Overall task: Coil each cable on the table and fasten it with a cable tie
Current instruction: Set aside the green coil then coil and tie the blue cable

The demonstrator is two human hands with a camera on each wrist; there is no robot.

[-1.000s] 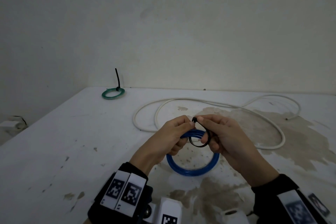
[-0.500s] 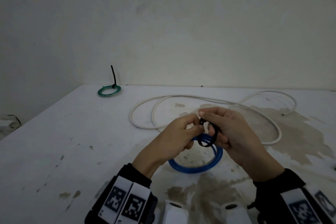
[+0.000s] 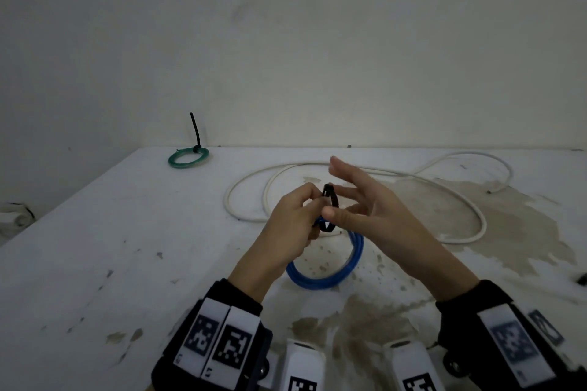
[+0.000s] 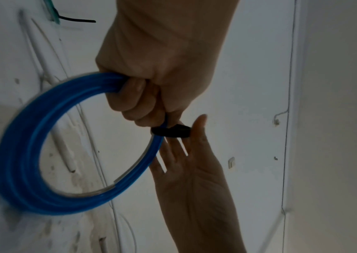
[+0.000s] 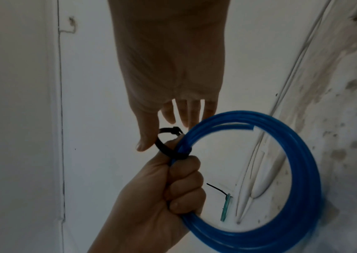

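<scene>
My left hand (image 3: pixel 305 209) is curled round the blue cable coil (image 3: pixel 324 279), holding it up on edge over the white table (image 3: pixel 127 263). A black cable tie (image 3: pixel 330 200) forms a loose loop around the coil strands just above the left fingers (image 4: pixel 138 102). My right hand (image 3: pixel 346 194) is spread, fingers straight, its thumb against the tie loop (image 5: pixel 166 149). In the wrist views the blue coil (image 4: pixel 32 145) (image 5: pixel 281 179) hangs below the left fist (image 5: pixel 173 188). A long white cable (image 3: pixel 413 174) lies uncoiled behind the hands.
A green coil (image 3: pixel 187 157) bound with a black tie, tail sticking up, lies at the far left corner by the wall. Brown stains cover the table's right and near parts. A small dark item (image 3: pixel 582 287) sits at the right edge.
My right hand has let go of the tie and spread its fingers. The left hand has tipped the blue coil up on edge while keeping its grip.
</scene>
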